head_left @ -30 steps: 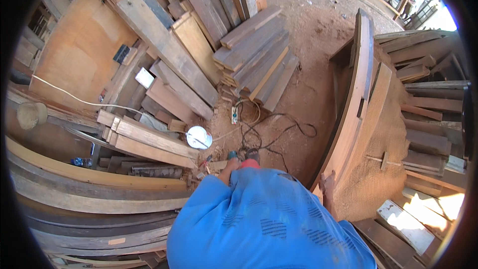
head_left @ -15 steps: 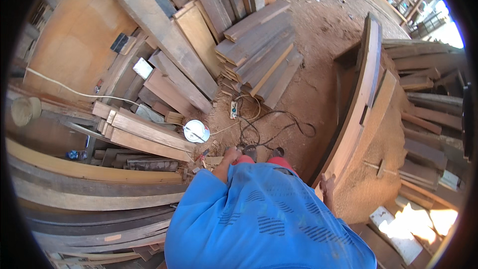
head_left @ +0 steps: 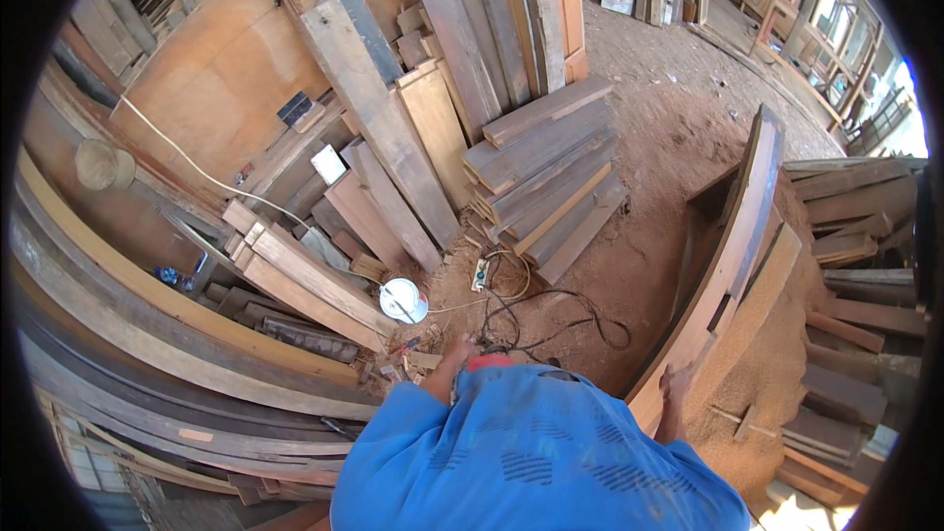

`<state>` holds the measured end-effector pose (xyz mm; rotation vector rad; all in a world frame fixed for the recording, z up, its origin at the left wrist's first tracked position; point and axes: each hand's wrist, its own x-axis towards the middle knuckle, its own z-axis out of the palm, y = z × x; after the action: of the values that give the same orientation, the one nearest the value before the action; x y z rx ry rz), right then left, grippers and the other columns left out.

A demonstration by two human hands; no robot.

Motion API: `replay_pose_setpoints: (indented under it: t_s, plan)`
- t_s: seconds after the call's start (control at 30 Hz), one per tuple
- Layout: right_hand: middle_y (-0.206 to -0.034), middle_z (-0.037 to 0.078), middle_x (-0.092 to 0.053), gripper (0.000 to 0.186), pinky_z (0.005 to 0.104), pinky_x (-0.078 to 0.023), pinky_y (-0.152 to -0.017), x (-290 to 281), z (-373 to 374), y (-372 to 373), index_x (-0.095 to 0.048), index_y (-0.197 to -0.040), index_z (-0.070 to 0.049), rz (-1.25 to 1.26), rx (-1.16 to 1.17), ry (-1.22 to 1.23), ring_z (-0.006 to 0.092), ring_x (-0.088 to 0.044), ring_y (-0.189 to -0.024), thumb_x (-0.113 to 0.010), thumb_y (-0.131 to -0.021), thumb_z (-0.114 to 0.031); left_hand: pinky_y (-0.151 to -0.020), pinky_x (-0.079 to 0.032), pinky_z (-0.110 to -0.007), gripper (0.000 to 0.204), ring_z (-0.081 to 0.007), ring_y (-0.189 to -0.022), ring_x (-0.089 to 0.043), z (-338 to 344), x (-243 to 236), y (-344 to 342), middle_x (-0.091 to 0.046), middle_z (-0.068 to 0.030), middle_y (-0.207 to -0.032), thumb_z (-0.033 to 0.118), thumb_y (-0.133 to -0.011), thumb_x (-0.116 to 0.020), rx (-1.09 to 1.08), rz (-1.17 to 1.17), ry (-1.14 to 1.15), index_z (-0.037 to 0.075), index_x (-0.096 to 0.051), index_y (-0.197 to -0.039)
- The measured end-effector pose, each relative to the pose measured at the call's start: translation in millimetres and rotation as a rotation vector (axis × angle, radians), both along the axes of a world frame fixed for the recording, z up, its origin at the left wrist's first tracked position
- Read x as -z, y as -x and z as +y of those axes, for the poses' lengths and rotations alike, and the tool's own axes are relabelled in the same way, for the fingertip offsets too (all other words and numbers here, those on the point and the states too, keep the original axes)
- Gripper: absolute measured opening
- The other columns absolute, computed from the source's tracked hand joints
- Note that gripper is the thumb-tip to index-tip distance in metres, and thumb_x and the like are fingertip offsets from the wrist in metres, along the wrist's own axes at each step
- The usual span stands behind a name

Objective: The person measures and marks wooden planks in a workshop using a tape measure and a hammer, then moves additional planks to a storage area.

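Note:
My right hand (head_left: 676,383) lies on the long wooden bench (head_left: 700,311) to my right, fingers stretched over its pale top and holding nothing that I can see. Low in front of my body hangs my left hand (head_left: 459,347), close to small wood offcuts (head_left: 425,360); its fingers are too small and blurred to read. Ahead of it a black cable (head_left: 602,323) loops over the dusty floor, beside a power strip (head_left: 480,274). A white bucket (head_left: 404,302) stands to the left of these.
Stacked boards (head_left: 551,172) lie ahead, with tall planks (head_left: 369,128) leaning behind them. Long curved beams (head_left: 187,374) run along my left. Sawdust (head_left: 752,393) is heaped right of the bench, and piled timber (head_left: 855,310) lies beyond it. A pale cord (head_left: 211,184) crosses the left side.
The view has tilted up, so the scene sits lower and more of the far end shows. My feet have dropped out of sight. My right hand stays on the bench.

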<state>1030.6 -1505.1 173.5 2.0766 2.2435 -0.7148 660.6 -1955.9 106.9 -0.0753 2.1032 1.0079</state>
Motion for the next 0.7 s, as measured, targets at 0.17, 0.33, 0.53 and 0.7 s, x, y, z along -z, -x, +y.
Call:
replay_pose_setpoints:
  t_s: [0.17, 0.33, 0.53, 0.7]
  plan:
    - [-0.155, 0.032, -0.031, 0.084, 0.0517, -0.034, -0.114, 38.1, 7.6, 0.5, -0.019, -0.156, 0.0, -0.037, -0.054, -0.08, 0.0474, -0.038, -0.14, -0.059, -0.097, -0.044, -0.085, -0.052, -0.049, 0.042, -0.0406, -0.097, -0.068, -1.0, -1.3, -34.2, -0.071, -0.0233, -0.101, 0.038, -0.095, -0.055, 0.028, 0.104, 0.179, 0.0, -0.069, -0.107]
    - [-0.157, 0.03, -0.028, 0.082, 0.0505, -0.032, -0.117, 20.6, -8.1, 11.5, -0.018, -0.157, -0.001, -0.084, -0.114, -0.111, 0.0475, -0.035, -0.141, -0.054, -0.099, -0.046, -0.092, -0.051, -0.049, 0.048, -0.0411, -0.106, -0.066, -35.3, 26.4, -63.6, -0.07, -0.0244, -0.111, 0.041, -0.092, -0.055, 0.241, 0.163, 0.378, 0.001, -0.069, -0.114]
    - [-0.158, 0.03, -0.026, 0.076, 0.0544, -0.031, -0.116, -8.5, -18.3, 10.3, -0.019, -0.157, -0.003, -0.121, -0.128, -0.03, 0.0488, -0.035, -0.141, -0.051, -0.101, -0.044, -0.093, -0.051, -0.049, 0.045, -0.0403, -0.111, -0.064, -57.4, 73.3, -56.6, -0.068, -0.0257, -0.112, 0.039, -0.089, -0.059, 0.31, 0.077, 0.413, 0.002, -0.069, -0.114]
    - [-0.159, 0.03, -0.023, 0.072, 0.0549, -0.03, -0.117, -21.1, -27.2, 18.1, -0.021, -0.158, -0.012, -0.135, -0.079, -0.051, 0.0497, -0.033, -0.142, -0.051, -0.101, -0.043, -0.094, -0.051, -0.049, 0.044, -0.0401, -0.112, -0.064, -35.4, 65.3, -37.4, -0.068, -0.0257, -0.112, 0.038, -0.089, -0.059, 0.295, 0.143, 0.397, 0.003, -0.069, -0.113]
